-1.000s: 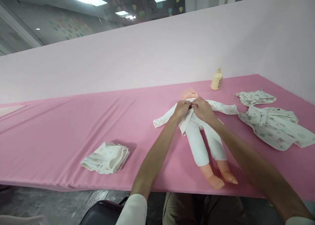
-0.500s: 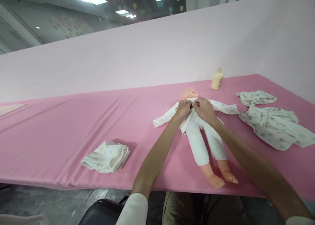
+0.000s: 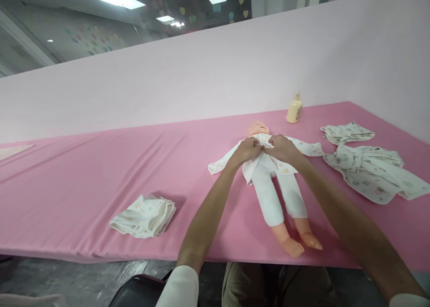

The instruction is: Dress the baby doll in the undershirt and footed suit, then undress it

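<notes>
A baby doll [image 3: 290,246] lies on its back on the pink-covered table [image 3: 83,181], its head toward the wall and bare feet toward me. It wears a white printed baby jacket [image 3: 247,170] with both sleeves spread out sideways. Over the doll's chest, my left hand [image 3: 247,150] pinches the front of the jacket. Close beside it, my right hand [image 3: 282,148] grips the same front, its fingertips meeting the left ones. The lower jacket front hangs apart over the doll's white legs. What lies exactly between my fingertips is too small to make out.
A folded white cloth [image 3: 144,216] lies left of my left forearm. To the right are another folded cloth [image 3: 347,133] and a loosely gathered printed cloth [image 3: 379,175]. A pale yellow pump bottle [image 3: 294,109] stands near the wall. A black chair [image 3: 136,293] is below the table edge.
Both hands have shifted slightly down the jacket front, baring its neckline. The jacket's right lower flap now shows spread over the doll's hip.
</notes>
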`<action>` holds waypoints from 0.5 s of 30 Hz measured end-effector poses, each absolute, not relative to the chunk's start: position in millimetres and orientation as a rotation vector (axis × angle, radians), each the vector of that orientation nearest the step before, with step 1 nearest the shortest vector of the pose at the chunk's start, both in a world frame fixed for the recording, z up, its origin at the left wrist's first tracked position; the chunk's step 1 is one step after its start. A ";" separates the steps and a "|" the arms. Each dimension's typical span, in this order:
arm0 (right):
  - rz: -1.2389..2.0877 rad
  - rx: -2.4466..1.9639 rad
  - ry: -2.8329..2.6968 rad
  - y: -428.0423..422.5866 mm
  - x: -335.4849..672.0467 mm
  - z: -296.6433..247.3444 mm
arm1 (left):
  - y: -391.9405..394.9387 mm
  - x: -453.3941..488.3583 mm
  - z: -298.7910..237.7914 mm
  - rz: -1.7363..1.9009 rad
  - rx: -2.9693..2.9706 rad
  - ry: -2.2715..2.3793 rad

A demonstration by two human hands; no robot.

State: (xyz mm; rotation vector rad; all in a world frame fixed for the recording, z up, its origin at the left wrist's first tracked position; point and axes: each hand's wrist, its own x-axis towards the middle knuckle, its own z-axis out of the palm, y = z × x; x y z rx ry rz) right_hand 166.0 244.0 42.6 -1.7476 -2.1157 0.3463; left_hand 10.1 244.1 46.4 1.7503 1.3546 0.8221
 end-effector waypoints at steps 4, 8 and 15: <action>0.317 -1.888 -2.260 231.6 166.7 51.8 | 234.1 -1.9 56.6 0.577 1.910 1.513; 0.220 -1.934 -2.325 223.4 157.8 52.6 | 233.9 -3.1 54.9 0.522 1.983 1.593; 0.101 -1.924 -2.410 217.2 159.5 53.0 | 230.3 9.5 57.8 0.727 2.085 1.585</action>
